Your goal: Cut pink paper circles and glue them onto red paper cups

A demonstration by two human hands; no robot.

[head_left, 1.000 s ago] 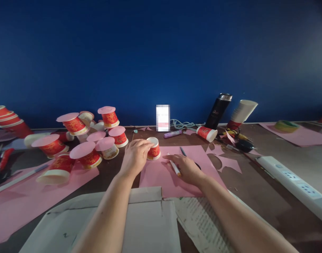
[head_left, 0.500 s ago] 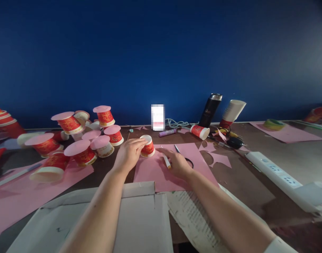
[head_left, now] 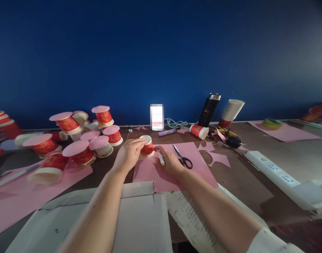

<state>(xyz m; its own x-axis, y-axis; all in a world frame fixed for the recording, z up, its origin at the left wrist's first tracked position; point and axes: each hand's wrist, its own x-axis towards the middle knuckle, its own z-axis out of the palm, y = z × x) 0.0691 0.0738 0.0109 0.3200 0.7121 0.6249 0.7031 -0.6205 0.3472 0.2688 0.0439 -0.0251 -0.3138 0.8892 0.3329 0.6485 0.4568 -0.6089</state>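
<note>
Your left hand (head_left: 129, 154) grips the upturned paper cup (head_left: 146, 147), pinning it on the pink sheet (head_left: 176, 168) so it can't slide. Your right hand (head_left: 170, 162), just beside, pinches a marker (head_left: 160, 157), tip at the cup's base; scissors (head_left: 182, 158) lie w/in reach beyond it.

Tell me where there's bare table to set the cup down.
Bare brown table lies between the pink sheet under the scissors and the white power strip. Left of the left hand, holding the cup, capped cups crowd the table. The right hand grips a marker.
</note>
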